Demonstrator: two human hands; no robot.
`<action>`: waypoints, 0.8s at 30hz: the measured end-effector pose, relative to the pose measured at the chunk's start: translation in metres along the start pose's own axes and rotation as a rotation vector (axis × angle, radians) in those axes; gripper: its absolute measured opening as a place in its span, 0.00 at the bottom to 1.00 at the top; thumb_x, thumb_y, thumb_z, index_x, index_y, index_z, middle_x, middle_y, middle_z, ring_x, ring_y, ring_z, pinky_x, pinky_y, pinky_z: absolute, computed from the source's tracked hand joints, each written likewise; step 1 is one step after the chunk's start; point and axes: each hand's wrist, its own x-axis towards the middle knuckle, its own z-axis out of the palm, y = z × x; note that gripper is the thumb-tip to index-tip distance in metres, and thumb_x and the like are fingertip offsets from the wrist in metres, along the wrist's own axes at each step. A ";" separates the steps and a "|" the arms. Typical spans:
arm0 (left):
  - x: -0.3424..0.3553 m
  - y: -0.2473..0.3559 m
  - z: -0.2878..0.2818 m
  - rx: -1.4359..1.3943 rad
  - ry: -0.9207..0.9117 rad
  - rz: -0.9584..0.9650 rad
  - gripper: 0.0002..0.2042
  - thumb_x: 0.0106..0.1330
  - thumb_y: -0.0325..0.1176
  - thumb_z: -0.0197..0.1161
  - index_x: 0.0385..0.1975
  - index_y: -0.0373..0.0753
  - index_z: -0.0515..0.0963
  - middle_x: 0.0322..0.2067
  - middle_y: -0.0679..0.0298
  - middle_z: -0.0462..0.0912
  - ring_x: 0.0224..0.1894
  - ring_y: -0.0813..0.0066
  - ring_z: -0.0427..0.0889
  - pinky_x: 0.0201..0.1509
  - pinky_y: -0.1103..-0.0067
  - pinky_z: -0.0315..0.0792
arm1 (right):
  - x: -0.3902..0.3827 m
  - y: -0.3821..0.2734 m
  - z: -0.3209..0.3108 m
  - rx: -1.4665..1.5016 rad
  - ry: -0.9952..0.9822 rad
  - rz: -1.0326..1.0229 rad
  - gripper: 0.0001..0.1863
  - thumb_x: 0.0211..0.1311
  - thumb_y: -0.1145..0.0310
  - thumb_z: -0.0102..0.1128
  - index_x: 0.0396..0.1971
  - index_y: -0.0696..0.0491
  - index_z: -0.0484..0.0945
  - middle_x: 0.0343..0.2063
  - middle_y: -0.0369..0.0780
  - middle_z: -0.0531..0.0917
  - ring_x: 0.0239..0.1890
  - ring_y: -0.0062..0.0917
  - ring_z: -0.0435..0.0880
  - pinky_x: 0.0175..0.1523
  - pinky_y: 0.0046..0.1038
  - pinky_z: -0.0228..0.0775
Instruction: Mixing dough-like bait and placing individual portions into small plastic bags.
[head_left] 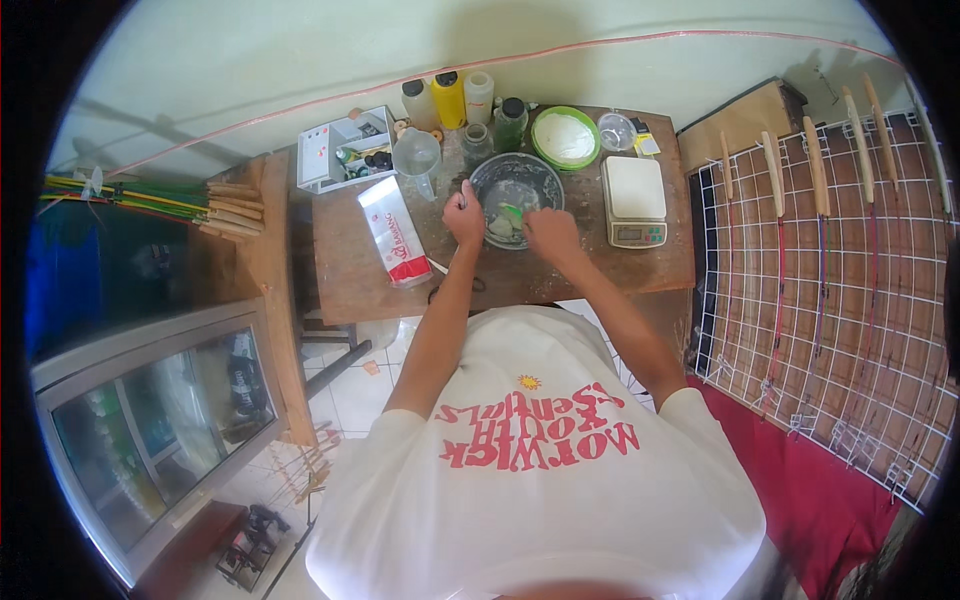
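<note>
A dark grey mixing bowl stands at the middle of the wooden table, its inner wall smeared white. Pale dough-like paste lies in the bottom. My left hand is closed at the bowl's left rim, thumb uppermost, and appears to grip it. Over the right rim, my right hand is closed around a green spatula, whose blade reaches into the bowl beside the paste; the fingers cover its handle. Right of the bowl is a white digital kitchen scale. White powder fills a green bowl behind it.
Left of the bowl are a white-and-red paper packet, a clear jug and a white box. Behind stand glass jars and a yellow bottle. Dark-handled scissors lie near the front edge. A wire rack flanks the table's right.
</note>
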 end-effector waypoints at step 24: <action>-0.002 -0.003 -0.001 -0.021 0.010 0.015 0.27 0.64 0.43 0.60 0.09 0.34 0.57 0.10 0.68 0.53 0.17 0.80 0.52 0.20 0.73 0.51 | -0.013 -0.004 -0.032 0.209 -0.007 0.169 0.09 0.51 0.61 0.59 0.31 0.46 0.83 0.29 0.45 0.83 0.34 0.42 0.81 0.40 0.41 0.73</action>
